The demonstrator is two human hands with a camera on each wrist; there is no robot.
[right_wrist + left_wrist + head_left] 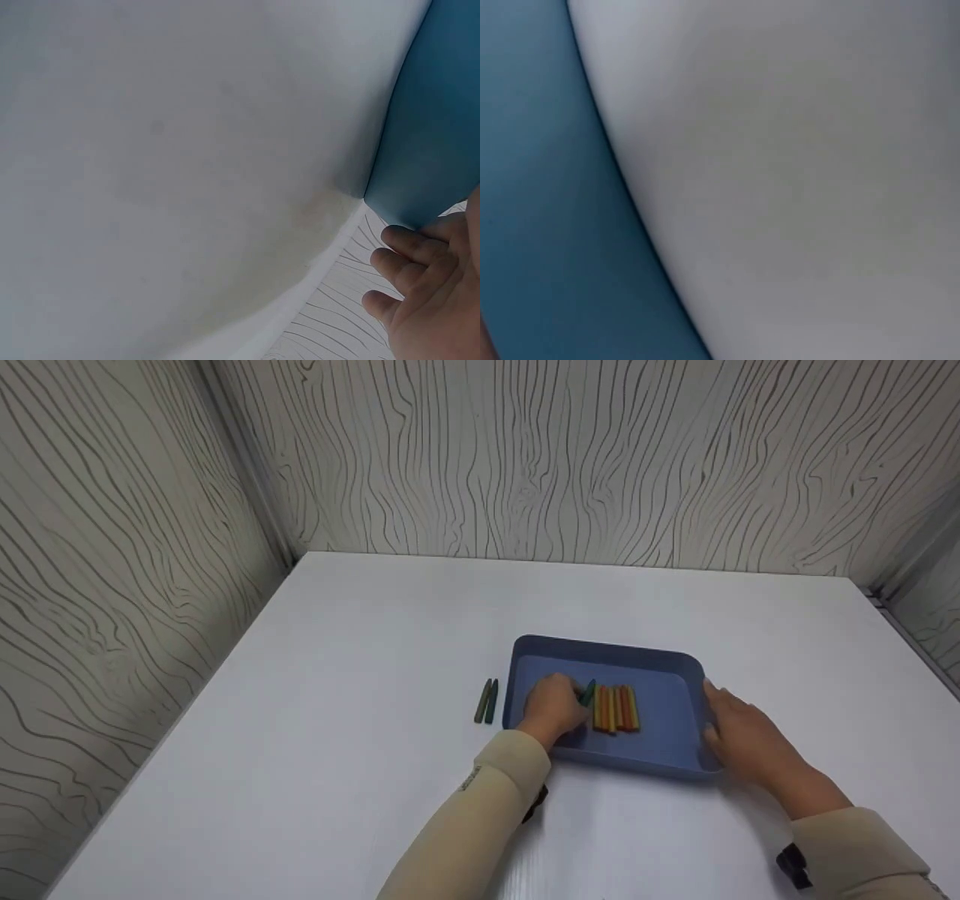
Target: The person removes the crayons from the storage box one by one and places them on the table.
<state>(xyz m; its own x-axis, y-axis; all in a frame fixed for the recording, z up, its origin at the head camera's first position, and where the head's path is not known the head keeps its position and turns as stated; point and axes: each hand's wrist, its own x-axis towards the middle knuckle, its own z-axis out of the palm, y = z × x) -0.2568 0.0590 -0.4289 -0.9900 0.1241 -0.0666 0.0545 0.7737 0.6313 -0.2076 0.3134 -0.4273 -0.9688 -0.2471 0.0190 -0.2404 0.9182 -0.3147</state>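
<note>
A shallow blue tray (pixel 660 746) lies on the white table. Inside it, my left hand (pixel 553 706) pinches a green crayon (pixel 588 691), whose pointed end faces away from me. Just right of that crayon lies a row of several yellow, orange and red crayons (pixel 616 709), side by side. My right hand (pixel 750 739) holds the tray's right wall, thumb at the rim. In the right wrist view its slightly bent fingers (pixel 401 271) overlap the tray's outer wall (pixel 427 127). The left wrist view shows mainly the tray wall (pixel 570 195) and tabletop.
Two dark green crayons (pixel 486 702) lie next to each other on the white table (pixel 360 675), left of the tray. Wood-grain patterned panels (pixel 525 457) enclose the table at the back and sides.
</note>
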